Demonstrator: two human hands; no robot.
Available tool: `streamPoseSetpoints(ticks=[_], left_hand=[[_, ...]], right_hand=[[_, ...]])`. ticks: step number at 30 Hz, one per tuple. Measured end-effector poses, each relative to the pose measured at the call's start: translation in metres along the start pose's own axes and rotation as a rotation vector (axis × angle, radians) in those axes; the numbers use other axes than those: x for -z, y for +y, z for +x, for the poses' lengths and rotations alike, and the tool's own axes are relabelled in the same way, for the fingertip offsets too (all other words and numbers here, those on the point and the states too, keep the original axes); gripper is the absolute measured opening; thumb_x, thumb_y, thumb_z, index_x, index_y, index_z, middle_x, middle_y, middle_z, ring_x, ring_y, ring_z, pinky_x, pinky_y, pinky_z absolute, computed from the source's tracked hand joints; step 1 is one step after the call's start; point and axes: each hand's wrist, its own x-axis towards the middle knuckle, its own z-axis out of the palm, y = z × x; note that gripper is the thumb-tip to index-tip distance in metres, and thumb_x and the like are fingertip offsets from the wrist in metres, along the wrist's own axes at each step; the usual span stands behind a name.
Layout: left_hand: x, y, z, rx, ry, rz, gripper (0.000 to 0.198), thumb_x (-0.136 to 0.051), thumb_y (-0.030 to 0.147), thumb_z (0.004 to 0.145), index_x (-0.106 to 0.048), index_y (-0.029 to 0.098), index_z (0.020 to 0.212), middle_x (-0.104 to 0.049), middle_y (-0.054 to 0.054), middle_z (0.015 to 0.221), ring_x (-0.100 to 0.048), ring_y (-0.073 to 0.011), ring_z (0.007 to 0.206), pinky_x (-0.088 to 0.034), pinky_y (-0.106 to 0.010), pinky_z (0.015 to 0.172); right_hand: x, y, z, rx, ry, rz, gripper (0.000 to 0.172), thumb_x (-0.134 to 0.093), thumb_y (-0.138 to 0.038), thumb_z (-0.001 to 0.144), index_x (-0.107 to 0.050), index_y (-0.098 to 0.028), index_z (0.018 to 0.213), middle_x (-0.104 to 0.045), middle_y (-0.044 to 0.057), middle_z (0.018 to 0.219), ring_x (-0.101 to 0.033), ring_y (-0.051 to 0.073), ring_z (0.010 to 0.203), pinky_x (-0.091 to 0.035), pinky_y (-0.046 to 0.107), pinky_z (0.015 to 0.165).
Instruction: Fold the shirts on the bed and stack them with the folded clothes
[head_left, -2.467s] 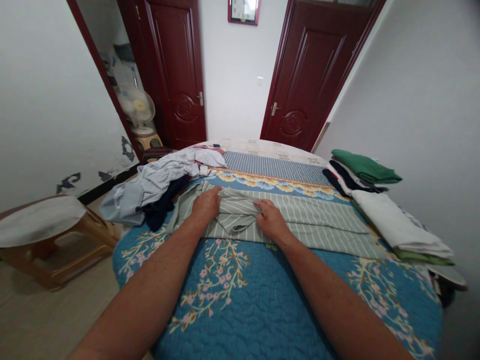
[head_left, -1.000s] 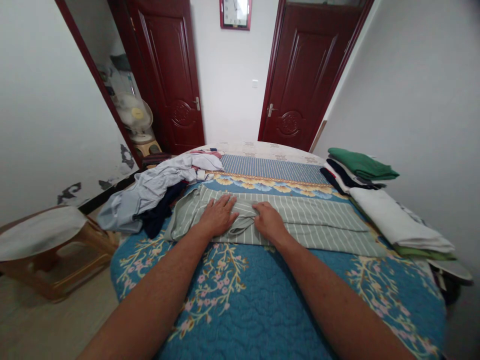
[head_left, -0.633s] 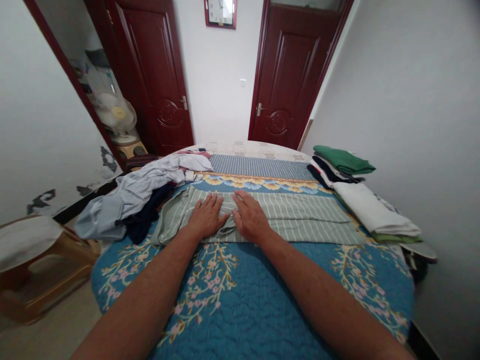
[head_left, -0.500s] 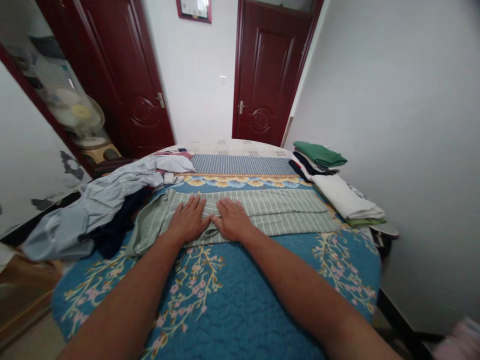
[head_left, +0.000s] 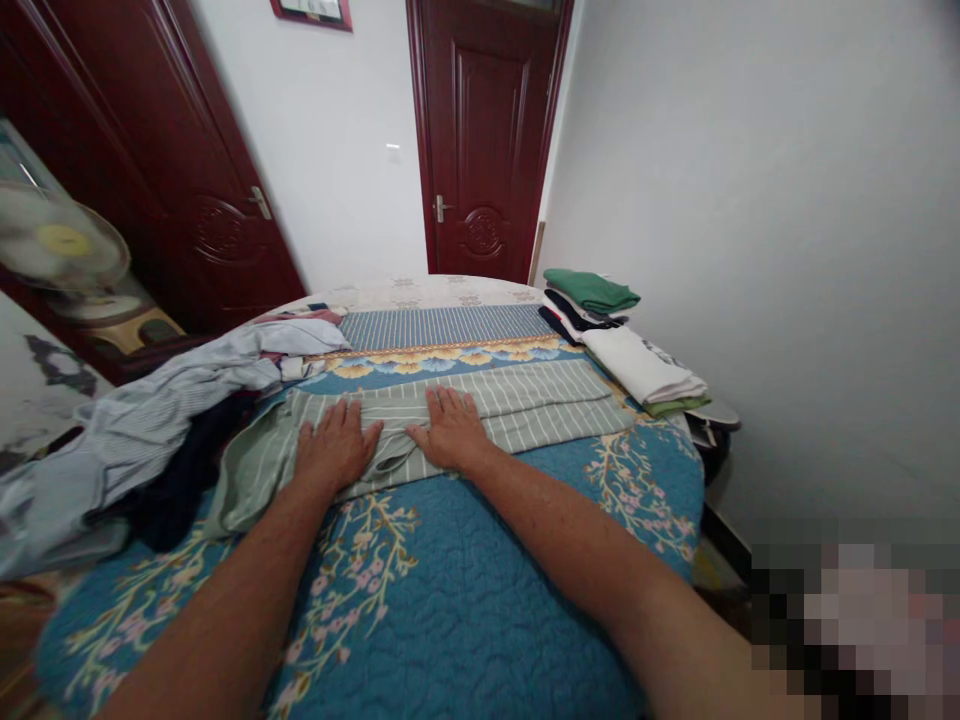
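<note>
While the gray-green striped garment (head_left: 525, 402) lies lengthwise across the blue-covered bench (head_left: 480, 600), both hands rest on top, palms down, fingers spread: L hand (head_left: 337, 445) nr its L end, R hand (head_left: 452, 430) approx mid, small gap b/w. Loose clothes (head_left: 187, 395) at L; folded clothes (head_left: 643, 365) far R.

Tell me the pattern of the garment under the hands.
The garment is grey-green with thin white stripes; the head view shows it.

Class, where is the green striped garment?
In the head view, the striped garment lies under the left hand and right hand, between rumpled clothes at left and folded white cloth at right.
</note>
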Motion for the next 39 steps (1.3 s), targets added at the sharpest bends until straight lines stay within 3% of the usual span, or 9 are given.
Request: streamPoseSetpoints(ticks=[6,11,18,23,26,29,31,34,39], left_hand=[[0.003,0.004,-0.005,0.029,-0.008,-0.009,0.095,-0.024,0.075,0.102,-0.037,0.007,0.167,-0.033,-0.023,0.175,-0.034,-0.0393,0.161,-0.027,-0.065,0.127],[0.004,0.006,-0.005,0.054,-0.022,-0.022,0.105,-0.027,0.085,0.096,-0.036,0.008,0.168,-0.032,-0.024,0.175,-0.031,-0.0401,0.162,-0.024,-0.065,0.128],[0.005,0.007,-0.006,0.047,-0.024,-0.030,0.110,-0.029,0.089,0.094,-0.036,0.008,0.168,-0.032,-0.024,0.175,-0.030,-0.0406,0.162,-0.024,-0.065,0.129],[0.008,0.007,-0.010,0.061,0.001,-0.051,0.107,-0.036,0.086,0.095,-0.039,0.007,0.166,-0.033,-0.026,0.174,-0.030,-0.0421,0.162,-0.023,-0.067,0.129],[0.020,0.017,-0.016,0.006,0.155,-0.035,0.089,-0.048,0.073,0.099,-0.046,0.011,0.163,-0.034,-0.023,0.175,-0.027,-0.0417,0.164,-0.018,-0.067,0.131],[0.029,0.041,-0.025,-0.150,0.263,-0.062,0.066,-0.046,0.054,0.106,-0.050,0.018,0.161,-0.037,-0.017,0.175,-0.025,-0.0351,0.165,-0.016,-0.061,0.134],[0.028,0.058,-0.033,-0.249,0.171,-0.106,0.061,-0.043,0.053,0.108,-0.051,0.022,0.160,-0.043,-0.014,0.172,-0.030,-0.0345,0.163,-0.022,-0.061,0.132],[0.016,0.075,-0.042,-0.270,0.042,-0.126,0.068,-0.046,0.059,0.106,-0.045,0.024,0.165,-0.041,-0.014,0.173,-0.032,-0.0393,0.162,-0.025,-0.068,0.129],[0.005,0.074,-0.047,-0.290,0.022,-0.141,0.069,-0.045,0.061,0.107,-0.039,0.033,0.169,-0.034,-0.013,0.177,-0.027,-0.0405,0.164,-0.022,-0.067,0.130]], right_hand=[[0.007,0.022,-0.010,-0.020,-0.008,-0.083,0.093,-0.030,-0.076,0.105,-0.034,-0.009,0.169,-0.030,0.021,0.176,-0.021,0.036,0.165,-0.009,0.058,0.134],[0.028,0.053,-0.024,-0.056,-0.092,-0.123,0.093,-0.027,-0.075,0.106,-0.031,-0.008,0.170,-0.025,0.022,0.177,-0.017,0.037,0.166,-0.007,0.061,0.133],[0.062,0.134,-0.050,-0.210,-0.098,-0.251,0.087,-0.026,-0.070,0.108,-0.031,-0.011,0.171,-0.025,0.019,0.178,-0.019,0.035,0.165,-0.008,0.064,0.132],[0.076,0.187,-0.063,-0.385,0.043,-0.321,0.077,-0.027,-0.063,0.110,-0.042,-0.009,0.164,-0.037,0.023,0.172,-0.029,0.036,0.161,-0.019,0.066,0.128],[0.077,0.197,-0.065,-0.444,0.150,-0.352,0.069,-0.029,-0.058,0.111,-0.054,-0.009,0.154,-0.048,0.025,0.164,-0.040,0.039,0.154,-0.026,0.068,0.124],[0.074,0.198,-0.063,-0.412,0.222,-0.377,0.061,-0.031,-0.053,0.111,-0.061,-0.012,0.146,-0.056,0.024,0.157,-0.047,0.038,0.148,-0.029,0.070,0.121],[0.071,0.199,-0.062,-0.346,0.246,-0.384,0.057,-0.032,-0.050,0.112,-0.061,-0.014,0.146,-0.058,0.022,0.156,-0.048,0.037,0.148,-0.032,0.068,0.121],[0.067,0.204,-0.060,-0.212,0.239,-0.377,0.055,-0.034,-0.045,0.111,-0.060,-0.015,0.149,-0.057,0.020,0.157,-0.048,0.034,0.148,-0.038,0.058,0.120],[0.062,0.202,-0.059,-0.105,0.200,-0.367,0.052,-0.036,-0.045,0.111,-0.062,-0.018,0.147,-0.057,0.018,0.158,-0.051,0.032,0.147,-0.042,0.054,0.119]])
